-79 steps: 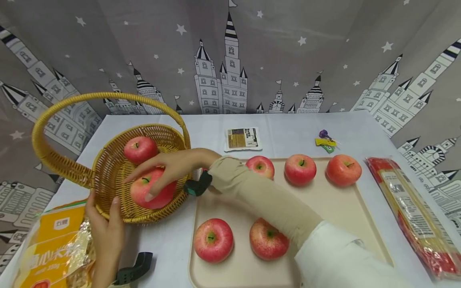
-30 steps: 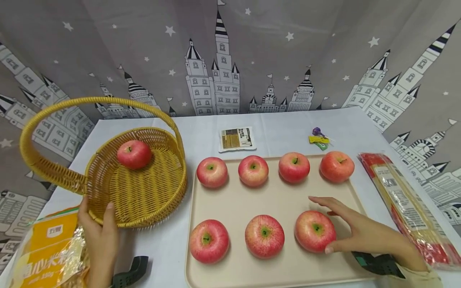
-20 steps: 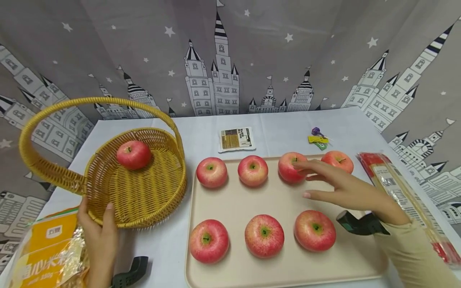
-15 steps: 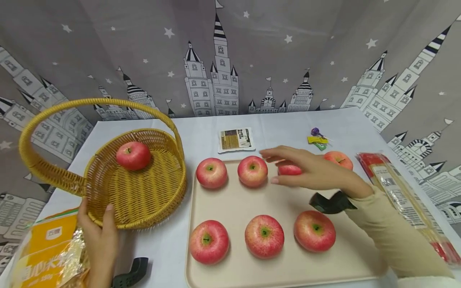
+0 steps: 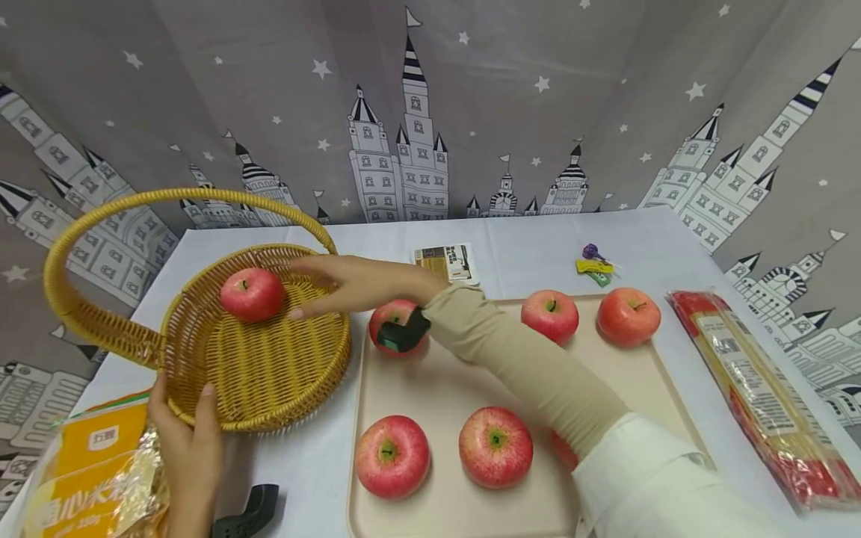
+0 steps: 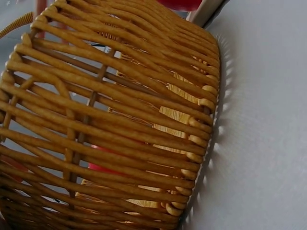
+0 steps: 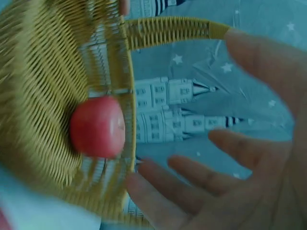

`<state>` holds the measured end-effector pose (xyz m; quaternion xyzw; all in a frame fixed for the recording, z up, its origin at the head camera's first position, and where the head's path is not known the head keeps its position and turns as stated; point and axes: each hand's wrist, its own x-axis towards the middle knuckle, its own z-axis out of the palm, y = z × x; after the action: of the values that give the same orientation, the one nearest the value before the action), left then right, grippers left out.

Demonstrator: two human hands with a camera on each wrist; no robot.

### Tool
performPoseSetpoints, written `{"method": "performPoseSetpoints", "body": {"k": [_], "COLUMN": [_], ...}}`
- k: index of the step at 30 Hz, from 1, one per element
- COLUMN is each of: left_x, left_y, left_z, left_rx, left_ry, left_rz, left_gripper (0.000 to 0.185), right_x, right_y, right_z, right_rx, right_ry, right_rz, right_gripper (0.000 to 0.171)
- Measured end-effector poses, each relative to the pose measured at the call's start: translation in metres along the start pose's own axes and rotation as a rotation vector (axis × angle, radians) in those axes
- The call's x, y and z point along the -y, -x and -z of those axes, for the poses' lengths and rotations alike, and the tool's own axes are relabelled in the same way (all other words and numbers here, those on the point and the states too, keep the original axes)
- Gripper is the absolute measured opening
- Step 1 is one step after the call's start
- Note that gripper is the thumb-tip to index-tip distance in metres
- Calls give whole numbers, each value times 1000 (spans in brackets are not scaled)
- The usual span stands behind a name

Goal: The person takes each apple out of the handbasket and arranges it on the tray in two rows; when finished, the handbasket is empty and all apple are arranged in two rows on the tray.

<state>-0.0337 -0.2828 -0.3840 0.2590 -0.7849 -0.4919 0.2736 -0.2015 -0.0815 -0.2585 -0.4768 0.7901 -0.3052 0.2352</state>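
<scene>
A yellow wicker basket (image 5: pixel 269 381) with a tall handle stands on the left, one red apple (image 5: pixel 252 294) lying inside at the back. My left hand (image 5: pixel 188 456) holds its near left rim, thumb over the edge. Woven basket wall (image 6: pixel 120 105) fills most of the left wrist view. Over the basket's right side reaches my right hand (image 5: pixel 359 284), fingers spread and nothing held, a short way right of the apple. In the right wrist view the fingers of this hand (image 7: pixel 240 187) are apart, with the apple (image 7: pixel 97 127) beyond them.
A beige tray (image 5: pixel 451 515) right of the basket bears several apples, including a front-left apple (image 5: pixel 393 456); my right sleeve (image 5: pixel 538 373) covers part of it. A snack bag (image 5: pixel 101 471), a flat packet (image 5: pixel 447 261), small candies (image 5: pixel 595 265) and a noodle pack (image 5: pixel 760 396) surround them.
An apple earlier under my right hand in the basket now rests on the tray's front right. The empty right hand has swung back left over the basket. The left hand keeps its hold.
</scene>
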Motion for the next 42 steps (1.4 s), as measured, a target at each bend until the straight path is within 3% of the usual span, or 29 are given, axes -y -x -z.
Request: {"method": "performPoseSetpoints", "body": {"k": [8, 14, 19, 24, 29, 37, 42], "left_x": [-1, 0, -1, -1, -2, 0, 0], "left_y": [-1, -1, 0, 0, -1, 1, 2], "left_z": [3, 4, 3, 0, -1, 0, 1], "left_rx": [20, 23, 20, 25, 23, 14, 12], "left_ry": [-21, -19, -17, 2, -4, -2, -7], "left_rz": [15, 11, -1, -18, -19, -15, -16], "left_gripper": [61, 61, 61, 61, 61, 60, 60], "right_x": [21, 8, -13, -31, -33, -28, -27], "right_y": [-73, -103, -111, -109, -110, -108, -107], "right_z": [-19, -44, -68, -84, -85, -86, -87], "right_rx": [-57, -183, -319, -249, -167, 90, 81], "right_ry": [80, -5, -127, -244, -316, -362, -377], "right_rz": [-107, -243, -259, -261, -218, -252, -241], "right_gripper": [75, 79, 84, 87, 100, 104, 103]}}
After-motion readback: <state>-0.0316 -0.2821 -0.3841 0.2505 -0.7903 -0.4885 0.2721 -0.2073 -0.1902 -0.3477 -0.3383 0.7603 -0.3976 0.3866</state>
